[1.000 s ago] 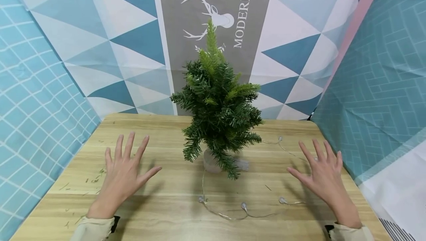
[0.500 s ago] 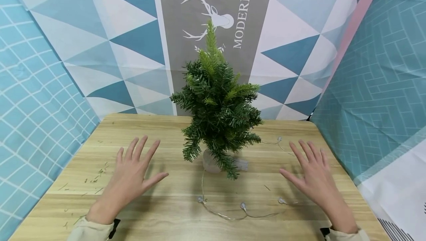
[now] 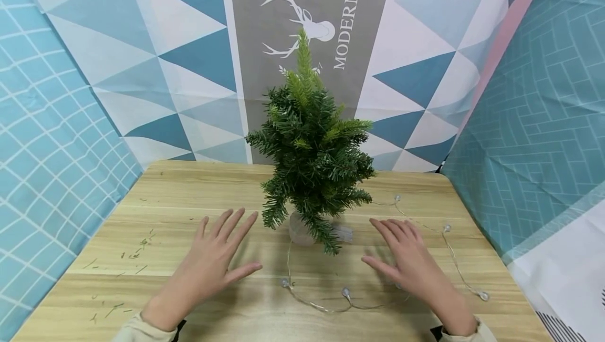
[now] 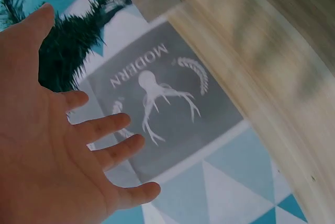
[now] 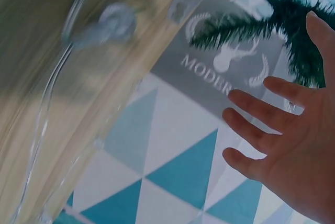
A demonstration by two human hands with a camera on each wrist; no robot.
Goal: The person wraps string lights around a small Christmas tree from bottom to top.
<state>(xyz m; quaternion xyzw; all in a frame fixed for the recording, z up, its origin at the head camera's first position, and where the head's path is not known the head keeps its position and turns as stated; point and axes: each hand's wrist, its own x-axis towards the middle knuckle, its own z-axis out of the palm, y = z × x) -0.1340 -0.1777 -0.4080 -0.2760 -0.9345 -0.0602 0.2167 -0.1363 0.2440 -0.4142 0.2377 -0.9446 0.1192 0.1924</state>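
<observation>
A small artificial Christmas tree stands upright on the table, its pale round base partly hidden by low branches. To the left of the base is my left hand, palm down with fingers spread, holding nothing. My right hand is at the right of the tree, fingers straight and thumb apart, also holding nothing. A string of lights with clear bulbs runs over the table in front of the tree and round to its right; the right hand overlaps part of it. Both wrist views show the bare palms, the left and the right.
The wooden table carries scattered green needle bits at the left. A clear piece, perhaps a battery box, lies beside the tree base. Patterned cloth walls rise at the back and both sides.
Both hands have moved inward towards the tree and a little lower in the view, the left to the right and the right to the left. More of the light string shows at the right.
</observation>
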